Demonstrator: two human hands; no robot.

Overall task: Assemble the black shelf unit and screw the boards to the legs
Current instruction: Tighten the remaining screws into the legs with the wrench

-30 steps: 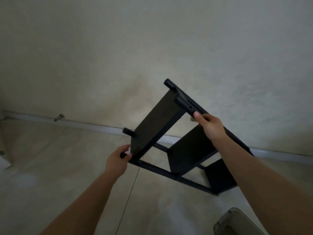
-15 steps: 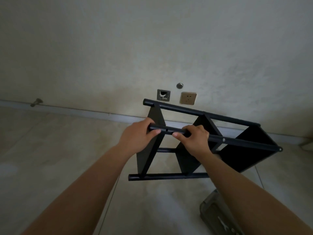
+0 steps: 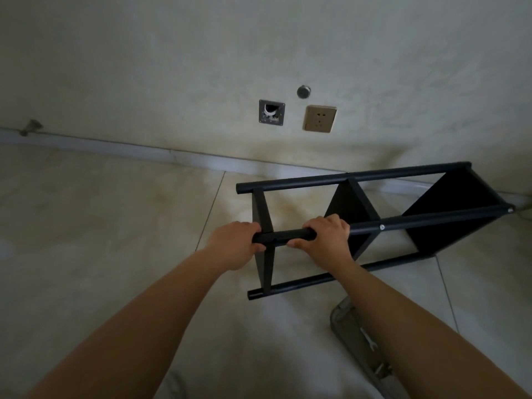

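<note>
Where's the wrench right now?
In the head view the wrench lies in the clear tray on the floor at lower right, below the shelf unit and beside the right forearm.

A pale, rough plaster wall (image 3: 172, 53) meets a beige tiled floor (image 3: 100, 226) along a light skirting board (image 3: 115, 146). On the wall, a socket (image 3: 319, 118) sits beside an open box (image 3: 271, 112). Light is dim.
</note>
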